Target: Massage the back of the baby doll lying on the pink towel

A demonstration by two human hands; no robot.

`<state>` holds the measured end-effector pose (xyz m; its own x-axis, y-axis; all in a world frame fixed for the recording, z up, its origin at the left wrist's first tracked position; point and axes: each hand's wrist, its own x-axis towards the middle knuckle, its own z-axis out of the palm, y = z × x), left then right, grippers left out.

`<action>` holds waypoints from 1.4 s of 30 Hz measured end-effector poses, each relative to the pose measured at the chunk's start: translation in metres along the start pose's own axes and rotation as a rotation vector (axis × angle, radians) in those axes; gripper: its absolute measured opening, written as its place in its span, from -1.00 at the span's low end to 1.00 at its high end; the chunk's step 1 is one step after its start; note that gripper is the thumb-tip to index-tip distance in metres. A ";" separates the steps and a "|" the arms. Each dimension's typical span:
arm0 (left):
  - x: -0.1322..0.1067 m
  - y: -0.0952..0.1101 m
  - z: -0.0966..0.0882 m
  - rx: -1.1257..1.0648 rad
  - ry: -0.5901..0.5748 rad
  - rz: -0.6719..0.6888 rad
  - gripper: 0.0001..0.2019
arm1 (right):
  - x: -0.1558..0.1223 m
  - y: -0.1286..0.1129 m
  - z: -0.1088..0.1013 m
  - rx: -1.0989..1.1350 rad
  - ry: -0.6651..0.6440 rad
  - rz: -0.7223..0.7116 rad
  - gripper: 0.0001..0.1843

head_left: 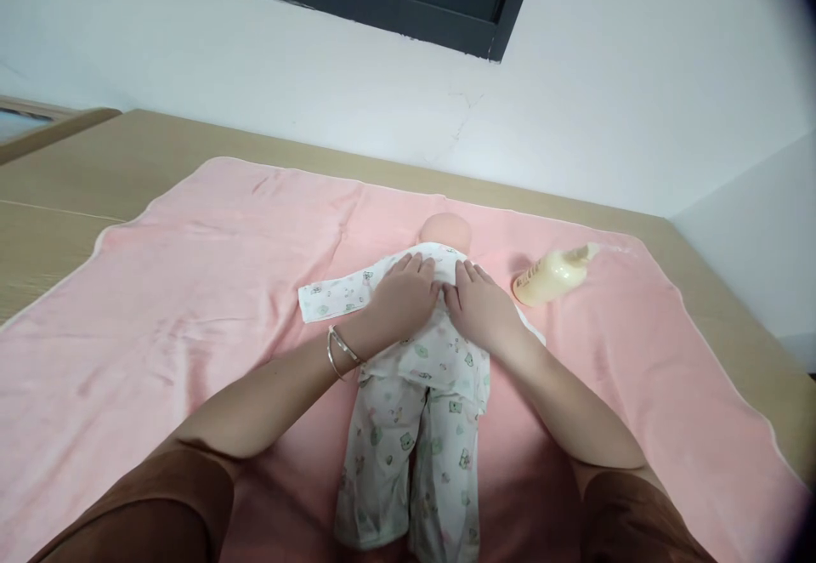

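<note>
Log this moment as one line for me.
left hand: laid on upper body of dressed doll | right hand: same, beside left | doll: lying on pink blanket | yellow bottle: near right hand

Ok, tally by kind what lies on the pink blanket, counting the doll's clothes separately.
Baby doll: 1
Printed long-sleeved top: 1
Printed trousers: 1
Pale-yellow bottle: 1
Total: 4

brown sleeves (172,495), shiny crossed-band bangle (345,345)
</note>
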<state>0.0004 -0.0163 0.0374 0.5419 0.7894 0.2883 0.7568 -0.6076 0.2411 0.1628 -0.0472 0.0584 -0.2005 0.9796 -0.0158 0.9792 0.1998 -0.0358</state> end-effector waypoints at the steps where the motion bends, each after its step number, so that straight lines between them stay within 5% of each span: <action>1: -0.004 0.005 -0.003 0.012 -0.022 0.056 -0.63 | -0.007 -0.004 -0.001 -0.020 0.002 -0.029 -0.36; 6: -0.010 0.014 -0.011 -0.015 -0.062 0.097 -0.69 | -0.022 -0.012 -0.007 -0.041 -0.015 -0.097 -0.40; 14: 0.013 -0.013 0.006 -0.118 0.048 -0.081 -0.75 | 0.011 0.007 -0.012 0.118 -0.022 0.083 -0.54; 42: 0.012 -0.006 0.011 -0.070 0.079 -0.137 -0.72 | 0.010 0.002 0.008 -0.034 0.133 0.050 -0.55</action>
<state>0.0062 -0.0027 0.0295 0.4031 0.8576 0.3196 0.7927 -0.5017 0.3464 0.1622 -0.0373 0.0499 -0.1476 0.9822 0.1158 0.9888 0.1491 -0.0039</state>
